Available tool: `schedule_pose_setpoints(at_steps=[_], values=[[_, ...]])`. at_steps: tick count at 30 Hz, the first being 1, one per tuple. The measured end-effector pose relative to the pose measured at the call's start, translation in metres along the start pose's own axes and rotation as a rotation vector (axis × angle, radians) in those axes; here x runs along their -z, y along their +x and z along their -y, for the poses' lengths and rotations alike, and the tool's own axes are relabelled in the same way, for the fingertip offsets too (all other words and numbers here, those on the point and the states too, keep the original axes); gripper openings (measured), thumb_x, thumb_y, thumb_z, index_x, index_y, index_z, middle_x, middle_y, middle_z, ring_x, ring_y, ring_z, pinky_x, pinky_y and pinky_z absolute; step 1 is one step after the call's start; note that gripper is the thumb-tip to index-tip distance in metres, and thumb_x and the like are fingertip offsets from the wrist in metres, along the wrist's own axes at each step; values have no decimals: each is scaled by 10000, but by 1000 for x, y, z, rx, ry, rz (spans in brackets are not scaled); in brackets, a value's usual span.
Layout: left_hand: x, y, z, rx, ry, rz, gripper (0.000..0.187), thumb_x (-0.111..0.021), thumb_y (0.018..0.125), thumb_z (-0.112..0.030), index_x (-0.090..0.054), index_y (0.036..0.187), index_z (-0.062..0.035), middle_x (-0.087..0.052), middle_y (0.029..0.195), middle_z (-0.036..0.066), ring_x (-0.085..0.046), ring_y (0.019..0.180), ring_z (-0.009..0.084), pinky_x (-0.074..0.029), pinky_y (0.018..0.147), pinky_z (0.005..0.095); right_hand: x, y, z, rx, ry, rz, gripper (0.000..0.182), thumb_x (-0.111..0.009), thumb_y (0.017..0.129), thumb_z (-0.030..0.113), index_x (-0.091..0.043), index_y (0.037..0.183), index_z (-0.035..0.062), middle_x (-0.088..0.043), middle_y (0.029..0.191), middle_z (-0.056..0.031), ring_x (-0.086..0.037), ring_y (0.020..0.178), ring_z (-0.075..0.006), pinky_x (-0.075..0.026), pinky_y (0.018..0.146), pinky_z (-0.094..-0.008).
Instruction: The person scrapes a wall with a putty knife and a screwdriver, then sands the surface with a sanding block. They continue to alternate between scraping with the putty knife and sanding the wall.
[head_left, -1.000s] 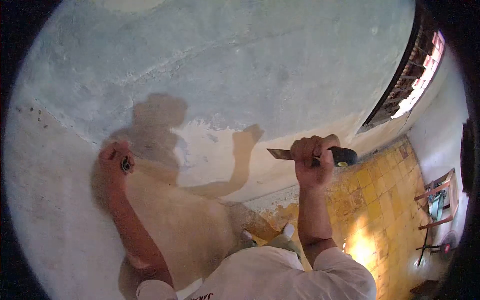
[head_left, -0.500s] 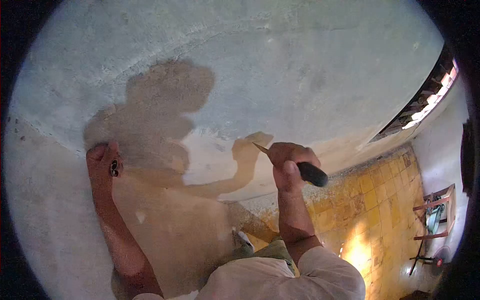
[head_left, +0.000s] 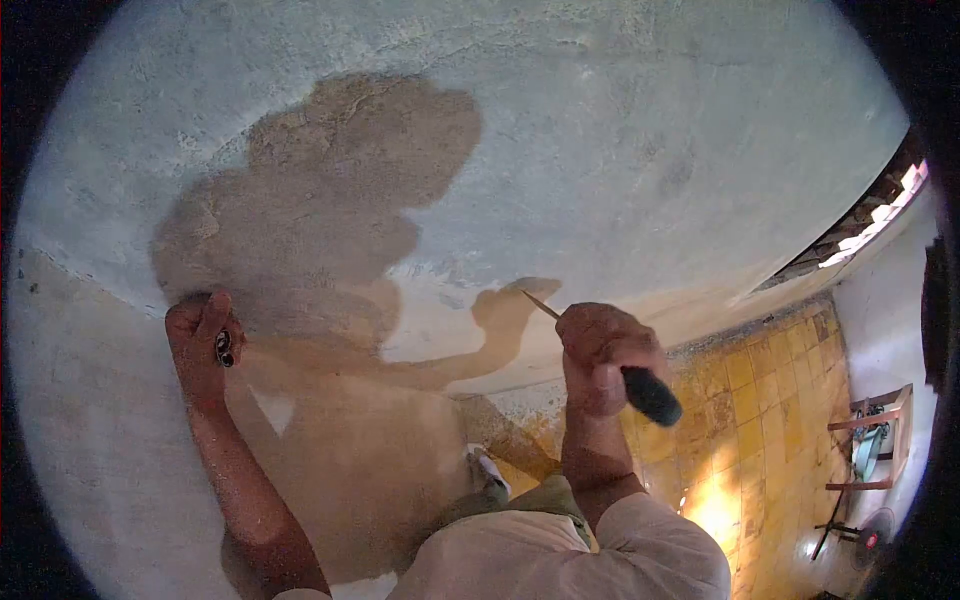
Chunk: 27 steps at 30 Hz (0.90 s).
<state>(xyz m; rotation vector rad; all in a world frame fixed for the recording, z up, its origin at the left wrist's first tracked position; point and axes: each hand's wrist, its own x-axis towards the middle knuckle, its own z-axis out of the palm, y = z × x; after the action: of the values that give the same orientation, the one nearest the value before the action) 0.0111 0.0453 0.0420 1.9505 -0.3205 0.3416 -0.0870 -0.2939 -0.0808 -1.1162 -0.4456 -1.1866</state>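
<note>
My right hand [head_left: 605, 355] is wrapped around what looks like a scraper. Its black handle [head_left: 652, 396] sticks out below the fist, and its thin tan blade [head_left: 541, 304], seen nearly edge-on, points up and left toward the wall. A gap between the tip and the wall cannot be judged from here. At the left, my left hand [head_left: 203, 330] is closed in a fist against or close to the wall. A small dark, shiny ring-shaped piece [head_left: 223, 348] shows at its side; the rest of what it holds is hidden.
The wall [head_left: 620, 170] fills most of the view, pale blue-grey above and tan below, with a darker patch [head_left: 330, 190] beside the left hand. Yellow tiles [head_left: 740, 400] cover the floor. At the right are a wooden stand [head_left: 862, 455], a fan [head_left: 872, 538] and a slatted opening [head_left: 860, 225].
My right hand has moved slightly right and down with the scraper. My left hand stays nearly in place. The view has shifted a little.
</note>
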Motion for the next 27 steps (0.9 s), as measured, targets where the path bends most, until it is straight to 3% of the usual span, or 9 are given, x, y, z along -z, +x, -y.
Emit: schedule_pose_setpoints(at_steps=[6,7,8,13,20,22,24,25,27], values=[[-1,-1,-6,46,39,-7,432,-627,848,-285,-498,493,-75,-456,424,12,-396,335,76,-330,357,243,2,9,8,89,359,9,234,-641,779,179,-454,687,73,-414,518,-48,-405,450,-187,-382,457,-348],[-1,-2,-6,47,41,-6,432,-627,848,-285,-498,493,-75,-456,424,12,-396,335,76,-330,357,243,7,-2,6,-63,-114,-79,242,-626,794,208,-451,683,83,-391,493,-39,-373,417,-171,-367,434,-348],[-1,-2,-7,-2,34,12,433,-630,847,-287,-497,493,-75,-459,425,13,-395,335,74,-324,353,239,0,4,-12,-39,243,-3,240,-624,797,219,-455,689,87,-398,502,-39,-369,418,-166,-350,424,-344],[-4,-1,-8,23,38,-20,436,-634,845,-285,-494,488,-77,-463,426,15,-389,337,69,-310,347,229,-2,9,12,25,364,60,231,-632,801,188,-457,706,70,-408,515,-35,-364,427,-163,-308,423,-339],[-4,-2,-5,-24,5,6,409,-628,847,-253,-510,499,-73,-472,431,17,-392,340,72,-288,344,229,6,0,5,-109,146,77,292,-642,792,229,-433,654,81,-399,502,-12,-362,423,-160,-318,425,-312],[-4,-2,-5,-29,21,-14,405,-623,849,-249,-512,501,-73,-472,430,17,-391,339,72,-286,343,230,-1,0,5,37,288,-3,288,-657,782,234,-452,664,70,-405,517,-18,-359,436,-166,-319,437,-324],[-5,-2,-5,13,-36,-21,403,-616,851,-238,-515,498,-72,-468,426,15,-396,338,76,-290,344,233,4,-6,-9,-105,-63,-37,293,-656,792,263,-468,673,72,-393,507,-13,-355,421,-165,-303,416,-314],[-3,-1,-4,12,-38,-17,403,-616,851,-238,-515,498,-72,-468,426,15,-396,338,76,-290,344,233,0,-12,-31,-159,296,-123,262,-656,796,248,-485,692,79,-412,517,-24,-385,438,-170,-315,425,-320],[4,0,1,-27,10,47,396,-612,851,-217,-514,496,-71,-468,423,16,-402,338,84,-301,348,238,3,-9,-19,-125,265,-79,244,-653,798,227,-485,698,80,-423,526,-31,-397,454,-173,-326,439,-330]])
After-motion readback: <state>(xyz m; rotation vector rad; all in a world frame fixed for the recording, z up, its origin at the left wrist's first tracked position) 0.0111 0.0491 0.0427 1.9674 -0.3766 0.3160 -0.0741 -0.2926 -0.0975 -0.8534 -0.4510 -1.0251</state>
